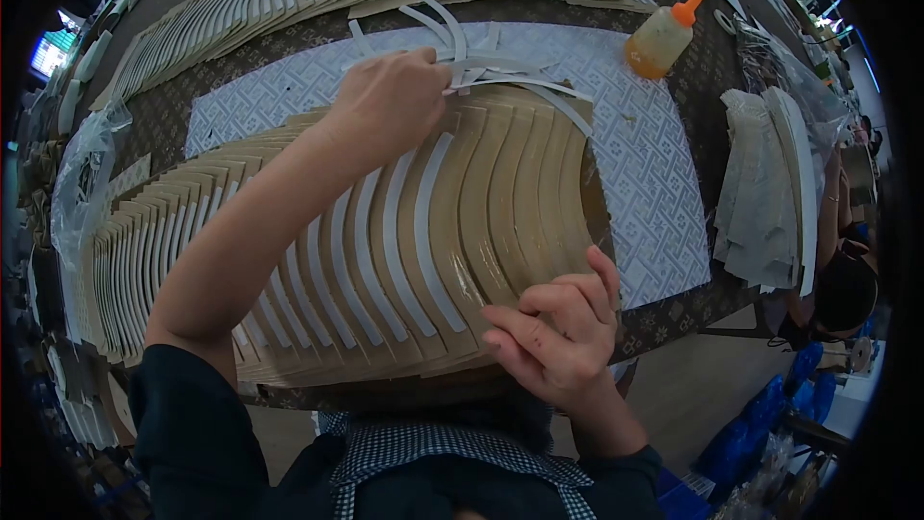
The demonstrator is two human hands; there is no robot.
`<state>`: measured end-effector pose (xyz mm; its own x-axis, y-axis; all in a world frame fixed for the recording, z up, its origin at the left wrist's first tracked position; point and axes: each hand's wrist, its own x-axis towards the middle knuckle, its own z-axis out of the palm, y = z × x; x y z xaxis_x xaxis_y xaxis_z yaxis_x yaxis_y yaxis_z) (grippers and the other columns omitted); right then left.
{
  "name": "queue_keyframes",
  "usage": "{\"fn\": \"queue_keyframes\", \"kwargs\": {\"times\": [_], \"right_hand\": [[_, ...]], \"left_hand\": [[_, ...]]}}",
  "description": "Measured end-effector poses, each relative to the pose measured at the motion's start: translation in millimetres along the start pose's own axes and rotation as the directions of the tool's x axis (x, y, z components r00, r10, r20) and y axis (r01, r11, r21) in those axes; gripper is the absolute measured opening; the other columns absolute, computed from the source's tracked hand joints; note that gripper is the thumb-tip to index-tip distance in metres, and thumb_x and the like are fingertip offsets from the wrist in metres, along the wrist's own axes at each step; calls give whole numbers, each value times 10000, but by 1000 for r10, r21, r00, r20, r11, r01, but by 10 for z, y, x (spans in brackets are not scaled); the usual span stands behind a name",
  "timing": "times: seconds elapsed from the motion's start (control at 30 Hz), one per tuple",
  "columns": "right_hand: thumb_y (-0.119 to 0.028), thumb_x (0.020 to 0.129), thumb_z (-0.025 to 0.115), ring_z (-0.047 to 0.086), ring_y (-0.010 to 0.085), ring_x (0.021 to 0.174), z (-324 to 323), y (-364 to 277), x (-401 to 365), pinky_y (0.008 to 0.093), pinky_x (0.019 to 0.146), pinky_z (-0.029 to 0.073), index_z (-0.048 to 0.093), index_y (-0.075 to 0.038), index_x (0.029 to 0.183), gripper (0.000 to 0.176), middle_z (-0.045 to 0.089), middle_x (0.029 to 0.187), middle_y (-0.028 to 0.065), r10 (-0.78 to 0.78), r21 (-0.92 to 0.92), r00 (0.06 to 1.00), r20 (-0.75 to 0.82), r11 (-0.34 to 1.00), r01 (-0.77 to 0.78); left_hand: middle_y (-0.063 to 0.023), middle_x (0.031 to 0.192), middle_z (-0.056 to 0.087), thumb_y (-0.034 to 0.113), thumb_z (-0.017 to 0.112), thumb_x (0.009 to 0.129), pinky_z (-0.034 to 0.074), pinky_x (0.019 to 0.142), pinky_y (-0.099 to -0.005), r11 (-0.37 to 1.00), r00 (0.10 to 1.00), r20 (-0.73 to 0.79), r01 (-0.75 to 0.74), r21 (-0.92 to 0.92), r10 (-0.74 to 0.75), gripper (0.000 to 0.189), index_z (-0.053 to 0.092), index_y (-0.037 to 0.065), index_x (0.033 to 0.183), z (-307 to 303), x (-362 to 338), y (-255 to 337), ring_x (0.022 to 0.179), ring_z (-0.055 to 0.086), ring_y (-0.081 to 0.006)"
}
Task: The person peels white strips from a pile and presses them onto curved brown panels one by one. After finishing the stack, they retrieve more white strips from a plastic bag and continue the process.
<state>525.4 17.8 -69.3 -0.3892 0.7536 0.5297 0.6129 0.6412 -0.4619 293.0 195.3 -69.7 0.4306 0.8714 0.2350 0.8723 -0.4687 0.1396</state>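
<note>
Reaching across overlapping curved brown sheets [525, 193], the left hand [397, 91] bends its fingers at a loose pile of slim white strips [500, 65]; whether they grip one, I cannot tell. The right hand [558, 332] hovers partly open, seemingly empty. Fanning the sheets probably keeps each curved edge exposed.

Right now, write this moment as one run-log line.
left hand: at loose white strips; right hand: over brown pieces; bottle: untouched
</note>
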Motion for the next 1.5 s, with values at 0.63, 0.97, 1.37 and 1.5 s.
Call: {"fn": "queue_keyframes", "kwargs": {"times": [0.63, 0.97, 1.37, 1.5], "right_hand": [[-36, 750, 796, 608, 220, 709, 183, -56, 259, 316, 592, 489, 691, -27, 1042, 310, 648, 870, 71, -24, -17, 960, -278, 1000, 20], [1, 763, 771, 590, 202, 680, 204, -183, 164, 298, 583, 480, 675, -33, 931, 196, 636, 839, 82, -24, 344, 994, -106, 937, 59], [-9, 746, 798, 624, 227, 712, 217, -132, 143, 313, 605, 512, 671, -44, 1011, 297, 653, 898, 78, -7, 299, 988, -154, 953, 53], [-21, 736, 810, 624, 229, 714, 262, -76, 166, 305, 591, 524, 682, -30, 1008, 301, 654, 892, 82, -37, 290, 981, -191, 953, 92]], "left_hand": [[-73, 812, 614, 117, 715, 858, 499, 556, -273, 683, 970, -102, -228, -694, 220, 134, 693, 29, 957, -798, -1021, 921, 655, 610, -148], [-61, 983, 690, 288, 596, 1005, 516, 583, -210, 226, 948, 261, 299, -927, -185, 344, 659, 15, 1204, -502, -517, 400, 714, 612, -73], [6, 796, 651, 174, 674, 949, 480, 533, -189, 150, 932, 327, 349, -925, -156, 226, 685, 14, 1109, -332, -297, 148, 608, 579, -40], [4, 772, 649, 162, 693, 931, 487, 543, -193, 161, 897, 389, 424, -891, -211, 174, 685, 21, 1032, -236, -197, 157, 581, 590, -52]]}}
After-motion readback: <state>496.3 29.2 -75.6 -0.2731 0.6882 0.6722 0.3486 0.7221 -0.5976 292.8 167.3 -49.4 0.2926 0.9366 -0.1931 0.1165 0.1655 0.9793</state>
